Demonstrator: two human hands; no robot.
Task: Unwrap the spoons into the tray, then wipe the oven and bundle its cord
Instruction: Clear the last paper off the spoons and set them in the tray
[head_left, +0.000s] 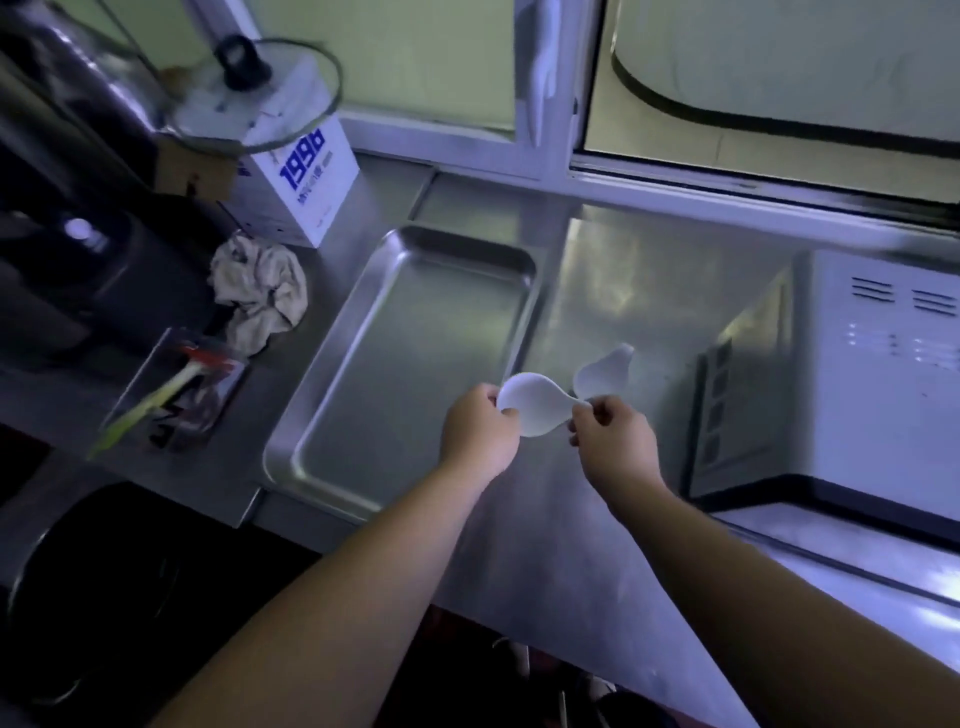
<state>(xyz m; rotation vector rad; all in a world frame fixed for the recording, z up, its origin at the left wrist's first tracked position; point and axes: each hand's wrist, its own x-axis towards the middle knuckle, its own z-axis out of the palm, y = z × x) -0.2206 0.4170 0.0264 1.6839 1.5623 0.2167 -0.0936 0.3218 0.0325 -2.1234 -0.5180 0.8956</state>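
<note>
Two hands hold a white spoon (535, 402)
Left hand (480, 428) and right hand (613, 447) pinch it beside the tray (415, 364); box (306, 192) says "1998".

Dim bluish light, window-lit counter (649, 312) glare, soft blur, bent edges

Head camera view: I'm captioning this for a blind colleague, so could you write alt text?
Two bare hands, left hand and right hand, hold a white spoon beside an empty steel tray on a steel counter. A crumpled cloth lies left, a white oven right.
</note>
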